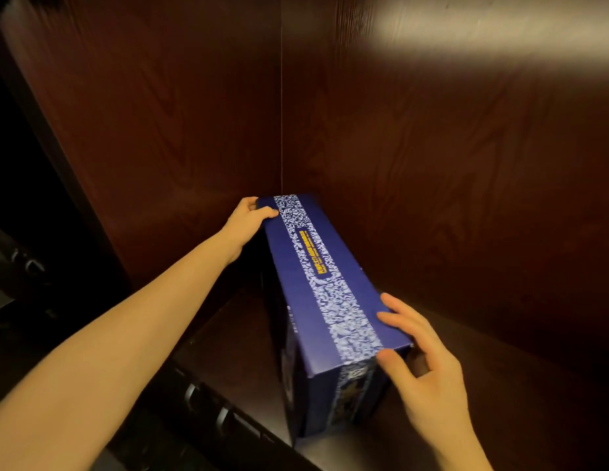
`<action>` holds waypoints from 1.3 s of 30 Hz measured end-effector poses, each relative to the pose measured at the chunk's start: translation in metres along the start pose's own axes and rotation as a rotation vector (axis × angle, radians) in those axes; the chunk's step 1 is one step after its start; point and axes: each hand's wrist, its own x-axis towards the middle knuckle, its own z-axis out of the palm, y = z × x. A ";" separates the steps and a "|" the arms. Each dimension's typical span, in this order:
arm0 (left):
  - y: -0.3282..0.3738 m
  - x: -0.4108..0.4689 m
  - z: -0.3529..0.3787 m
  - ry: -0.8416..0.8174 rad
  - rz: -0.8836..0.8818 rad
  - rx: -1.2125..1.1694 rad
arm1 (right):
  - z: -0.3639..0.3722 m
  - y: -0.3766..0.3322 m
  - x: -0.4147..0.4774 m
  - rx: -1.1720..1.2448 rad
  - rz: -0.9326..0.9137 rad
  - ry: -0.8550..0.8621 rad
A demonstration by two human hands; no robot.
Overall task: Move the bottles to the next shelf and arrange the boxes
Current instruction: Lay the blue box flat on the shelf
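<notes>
Blue cardboard box (325, 294), one only, standing on its long narrow edge on dark wood-grain shelf (228, 338), inside a corner compartment. Long rectangular shape, matte blue faces, white floral-pattern band running full length of the top face and down the near end, small yellow print along the band, unreadable. Far end pointing to 12 o'clock toward the corner seam of two reddish-brown wood-veneer walls (432, 147); near end at 6 o'clock, close to the shelf's front edge.

Two bare hands, both on the box. Left hand (247, 220) at 11 o'clock on the far end: thumb over the top face, fingers wrapped round the far left corner, gripping. Left forearm stretched diagonally in from 8 o'clock. Right hand (422, 365) at 5 o'clock on the near right corner: fingers spread, fingertips (386, 316) touching the top face and its right edge, thumb against the near end face; resting contact rather than a closed grip.

Walls glossy, pale blurred glare at 1 o'clock. Dark indistinct shapes with a few shiny highlights at 7 to 9 o'clock, below the shelf front; cannot tell what these are.
</notes>
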 end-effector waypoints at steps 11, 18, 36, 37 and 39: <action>-0.025 -0.061 -0.011 0.205 0.094 -0.044 | 0.011 0.011 0.017 0.391 0.367 0.380; -0.028 -0.089 -0.028 0.220 0.116 -0.014 | 0.000 0.026 0.043 0.374 0.379 0.382; -0.032 -0.120 -0.029 0.351 0.112 0.073 | -0.019 0.041 0.072 0.357 0.426 0.333; -0.032 -0.121 -0.030 0.353 0.111 0.073 | -0.019 0.041 0.072 0.353 0.428 0.331; -0.033 -0.122 -0.030 0.353 0.106 0.072 | -0.019 0.042 0.072 0.339 0.430 0.327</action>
